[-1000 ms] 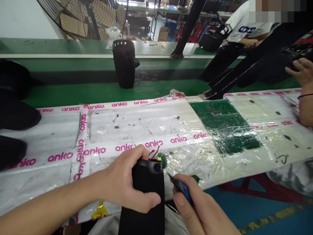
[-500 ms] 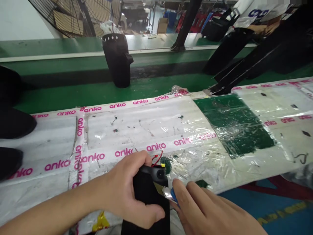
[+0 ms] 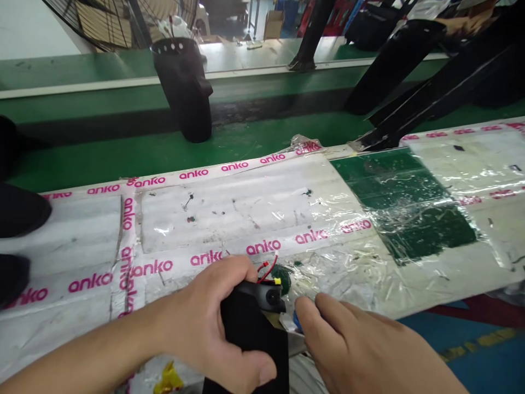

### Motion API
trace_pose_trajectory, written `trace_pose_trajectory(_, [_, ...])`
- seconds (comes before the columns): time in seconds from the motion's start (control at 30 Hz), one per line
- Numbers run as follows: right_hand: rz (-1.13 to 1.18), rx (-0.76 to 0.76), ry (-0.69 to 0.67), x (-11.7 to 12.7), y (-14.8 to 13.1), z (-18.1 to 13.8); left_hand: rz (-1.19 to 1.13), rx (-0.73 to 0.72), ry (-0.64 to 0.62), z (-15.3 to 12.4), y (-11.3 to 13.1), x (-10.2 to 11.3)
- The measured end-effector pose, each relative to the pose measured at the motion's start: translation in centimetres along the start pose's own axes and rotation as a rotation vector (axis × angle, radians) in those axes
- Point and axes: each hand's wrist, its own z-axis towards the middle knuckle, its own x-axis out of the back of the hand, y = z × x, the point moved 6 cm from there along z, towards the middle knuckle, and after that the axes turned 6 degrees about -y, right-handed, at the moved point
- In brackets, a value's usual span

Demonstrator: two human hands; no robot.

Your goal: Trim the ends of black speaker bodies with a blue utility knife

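My left hand (image 3: 213, 317) is closed round a black fabric-covered piece (image 3: 256, 334) near the bottom middle of the view. A grey-black plastic end (image 3: 268, 295) with a round hole tops that piece. Red wires (image 3: 268, 268) and a small yellow connector (image 3: 278, 282) stick out there. In my closed right hand (image 3: 348, 339) is a blue-handled utility knife (image 3: 297, 322), mostly hidden by the fingers. Its blade lies against the black piece just below the plastic end; the tip is hard to make out.
The bench top (image 3: 221, 213) is covered in white sheeting and pink-printed tape. Beyond it, on the green line (image 3: 254, 123), stands a black tubular part (image 3: 184, 93). More black tubes (image 3: 394, 65) lean at the right; rounded black parts (image 3: 20, 210) lie at the left edge.
My right hand and the knife have shifted slightly right along the black piece's upper edge, below the plastic end. My left hand keeps its hold. The camera view has moved a little.
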Motion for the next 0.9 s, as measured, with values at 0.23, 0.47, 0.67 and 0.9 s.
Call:
trace_pose_trajectory(0.23, [0.213, 0.003, -0.166, -0.8, 0.3, 1.2, 0.005, 0.008, -0.015, 0.2, 0.4, 0.0])
trace_pose_trajectory(0.47, [0.044, 0.029, 0.036, 1.4, -0.1, -0.2, 0.054, -0.042, -0.004, 0.1, 0.3, 0.3])
trace_pose_trajectory(0.67, [-0.032, 0.025, 0.046, 1.4, -0.8, -0.4, 0.072, -0.044, -0.015, 0.2, 0.2, 0.4])
trace_pose_trajectory(0.9, [-0.032, 0.014, 0.018, 0.9, -1.0, 0.2, 0.086, -0.045, -0.018, 0.2, 0.3, 0.5])
